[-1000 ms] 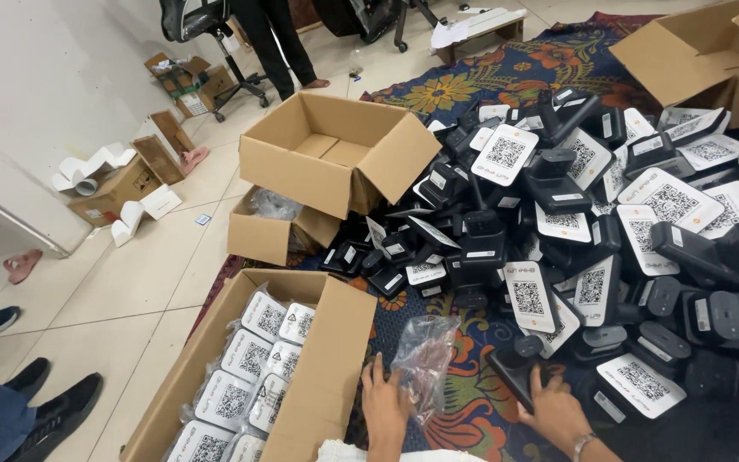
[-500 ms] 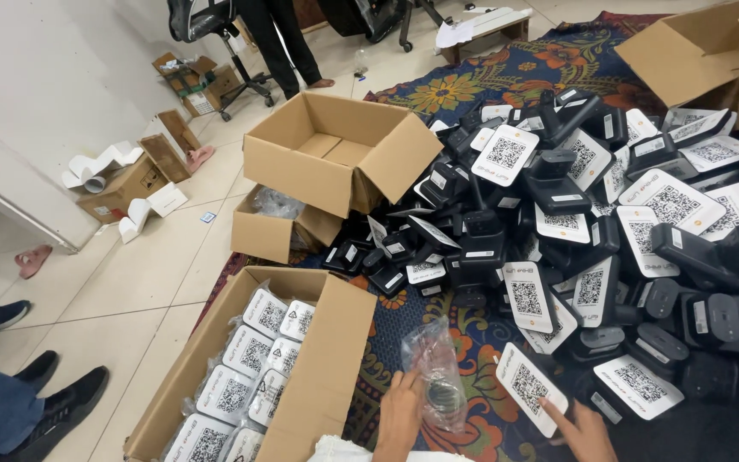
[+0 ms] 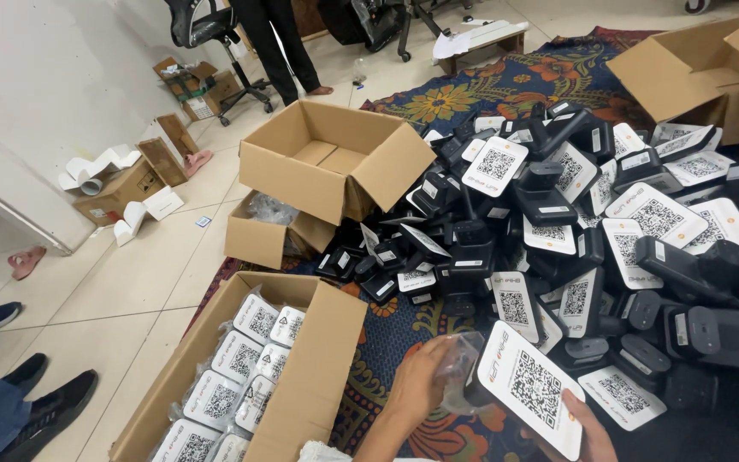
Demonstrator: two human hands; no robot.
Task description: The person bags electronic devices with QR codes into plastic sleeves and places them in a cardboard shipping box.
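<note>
Currently left hand [image 3: 416, 385] pinches a clear bag [image 3: 459, 376] against a white-faced device [image 3: 534, 389]; right hand [image 3: 590, 432] grips the device from below, beside the pile [image 3: 592, 222].

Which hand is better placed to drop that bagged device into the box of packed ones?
Probably the left hand. It grips the clear plastic bag and sits right beside the open cardboard box of bagged devices. The right hand holds the white-faced device on the side away from the box.
</note>
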